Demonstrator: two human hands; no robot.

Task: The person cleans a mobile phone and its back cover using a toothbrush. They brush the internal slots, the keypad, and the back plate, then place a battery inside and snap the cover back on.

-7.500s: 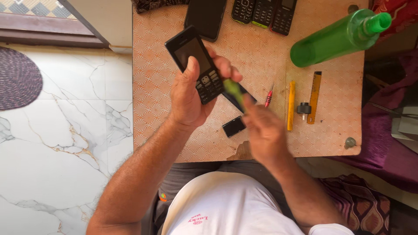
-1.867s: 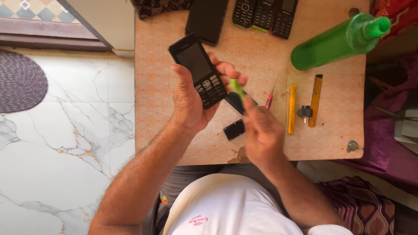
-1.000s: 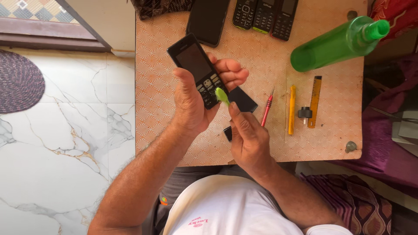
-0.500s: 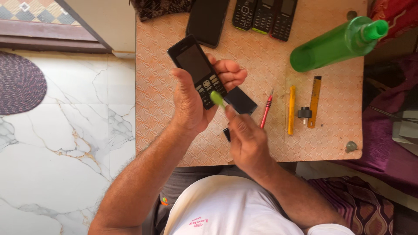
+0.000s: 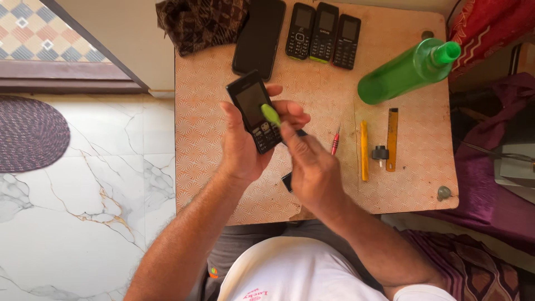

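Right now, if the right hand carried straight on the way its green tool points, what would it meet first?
The right hand aims the green tool up-left onto the keypad phone in the left hand. That phone's screen comes first; the tip looks at or just above it, though depth is unclear.

The right hand (image 5: 312, 170) now sits further left and farther up the table than a few seconds ago, when it hovered near the red screwdriver (image 5: 335, 140). Its green-handled tool (image 5: 271, 115) has climbed from below the keypad phone (image 5: 254, 111) to lie across the phone's face, at the lower edge of the screen. The left hand (image 5: 245, 147) tilts the phone a little more upright. The screwdriver, once partly covered, now shows clear of the right hand.
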